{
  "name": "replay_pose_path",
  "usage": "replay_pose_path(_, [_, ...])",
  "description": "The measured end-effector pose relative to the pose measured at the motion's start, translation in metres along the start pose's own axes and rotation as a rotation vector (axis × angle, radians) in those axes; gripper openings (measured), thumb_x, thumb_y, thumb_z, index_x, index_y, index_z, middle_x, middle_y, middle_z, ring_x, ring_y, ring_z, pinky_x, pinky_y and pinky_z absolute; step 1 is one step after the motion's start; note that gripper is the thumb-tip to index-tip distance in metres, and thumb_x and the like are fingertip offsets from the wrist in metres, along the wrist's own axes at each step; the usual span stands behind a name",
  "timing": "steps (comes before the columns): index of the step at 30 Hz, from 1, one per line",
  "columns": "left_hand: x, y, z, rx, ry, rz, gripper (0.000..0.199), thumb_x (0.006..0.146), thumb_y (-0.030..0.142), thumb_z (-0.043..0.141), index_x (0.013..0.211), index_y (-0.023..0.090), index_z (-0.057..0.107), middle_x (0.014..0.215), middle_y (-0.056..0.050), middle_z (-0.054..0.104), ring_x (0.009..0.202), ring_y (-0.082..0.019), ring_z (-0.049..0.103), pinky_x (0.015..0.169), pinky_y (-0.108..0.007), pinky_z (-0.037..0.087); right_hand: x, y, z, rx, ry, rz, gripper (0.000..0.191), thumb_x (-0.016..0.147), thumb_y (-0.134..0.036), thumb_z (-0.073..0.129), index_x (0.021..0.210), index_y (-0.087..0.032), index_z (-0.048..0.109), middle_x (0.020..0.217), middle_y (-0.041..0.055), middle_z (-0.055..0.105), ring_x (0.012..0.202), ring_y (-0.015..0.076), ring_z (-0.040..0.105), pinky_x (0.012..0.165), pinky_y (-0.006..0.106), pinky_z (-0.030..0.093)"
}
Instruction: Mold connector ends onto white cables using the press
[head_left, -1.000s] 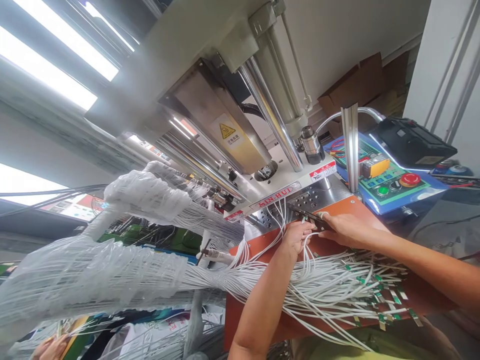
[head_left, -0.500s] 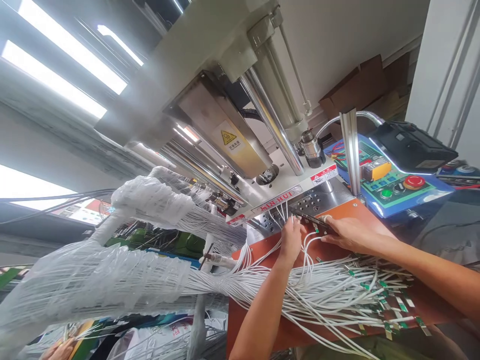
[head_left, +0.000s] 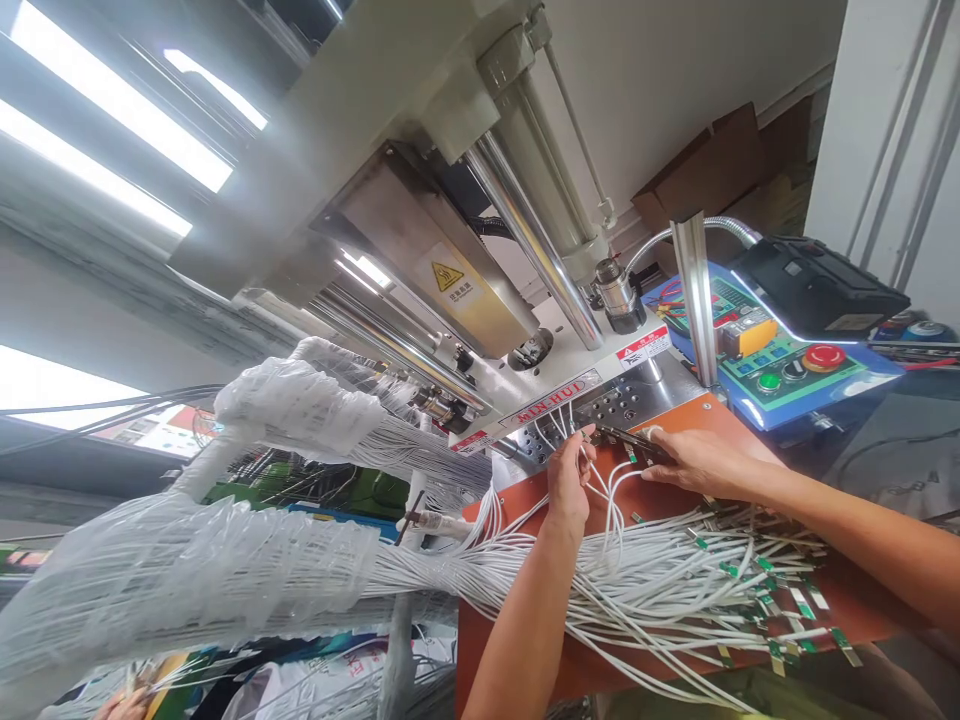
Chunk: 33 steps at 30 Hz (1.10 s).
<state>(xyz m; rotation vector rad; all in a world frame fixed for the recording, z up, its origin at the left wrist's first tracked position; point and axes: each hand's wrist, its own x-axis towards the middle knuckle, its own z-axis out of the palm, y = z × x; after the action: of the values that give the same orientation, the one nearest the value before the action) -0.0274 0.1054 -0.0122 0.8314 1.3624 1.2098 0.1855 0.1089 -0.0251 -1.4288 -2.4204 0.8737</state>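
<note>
Left hand (head_left: 570,482) raised, forearm coming up from below, fingers pinched narrow on white wires (head_left: 630,590) beside the perforated steel plate (head_left: 619,410). Right hand (head_left: 697,465) reaches in from the side, fingers narrowly gripping a dark flat strip (head_left: 631,443) above the orange board (head_left: 517,500).

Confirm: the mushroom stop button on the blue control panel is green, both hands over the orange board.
Wrong: in the head view the mushroom stop button on the blue control panel is red. Left hand and right hand are over the orange board.
</note>
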Motion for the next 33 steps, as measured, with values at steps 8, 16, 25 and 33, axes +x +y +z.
replay_pose_path(8, [-0.004, 0.002, 0.001, -0.161, 0.007, -0.007, 0.041, 0.066, 0.033, 0.080, 0.103, 0.016, 0.076, 0.083, -0.006, 0.071, 0.059, -0.004, 0.050, 0.050, -0.015, 0.034, 0.002, 0.003, 0.002, 0.020, -0.012, 0.003, 0.025, 0.091, -0.045, 0.052, 0.096, -0.022, 0.044, 0.085, 0.0071, 0.065, 0.077, 0.0238, 0.063, 0.060, 0.028, 0.033])
replay_pose_path(16, [-0.008, -0.010, -0.008, 0.234, -0.104, 0.137, 0.028, 0.074, 0.033, 0.077, 0.097, 0.018, 0.078, 0.091, -0.007, 0.076, 0.076, -0.013, 0.064, 0.076, -0.024, 0.049, 0.002, 0.002, 0.000, 0.082, -0.032, 0.017, 0.025, 0.090, -0.045, 0.050, 0.094, -0.021, 0.043, 0.086, 0.0089, 0.065, 0.078, 0.0239, 0.062, 0.061, 0.029, 0.033])
replay_pose_path(25, [-0.008, -0.017, -0.005, 0.657, -0.161, 0.435, 0.012, 0.080, 0.020, 0.070, 0.089, 0.021, 0.078, 0.090, -0.005, 0.076, 0.086, -0.019, 0.070, 0.085, -0.033, 0.053, -0.008, -0.001, 0.000, 0.193, -0.047, 0.057, 0.026, 0.092, -0.048, 0.048, 0.096, -0.023, 0.044, 0.086, 0.0069, 0.066, 0.073, 0.0214, 0.060, 0.061, 0.029, 0.037])
replay_pose_path(33, [-0.006, -0.021, -0.005, 0.681, -0.183, 0.467, 0.012, 0.081, 0.019, 0.069, 0.089, 0.022, 0.078, 0.090, -0.005, 0.076, 0.086, -0.019, 0.070, 0.086, -0.033, 0.054, -0.007, 0.008, 0.010, 0.238, -0.029, 0.049, 0.029, 0.092, -0.052, 0.047, 0.094, -0.023, 0.043, 0.088, 0.0065, 0.065, 0.074, 0.0210, 0.060, 0.065, 0.030, 0.040])
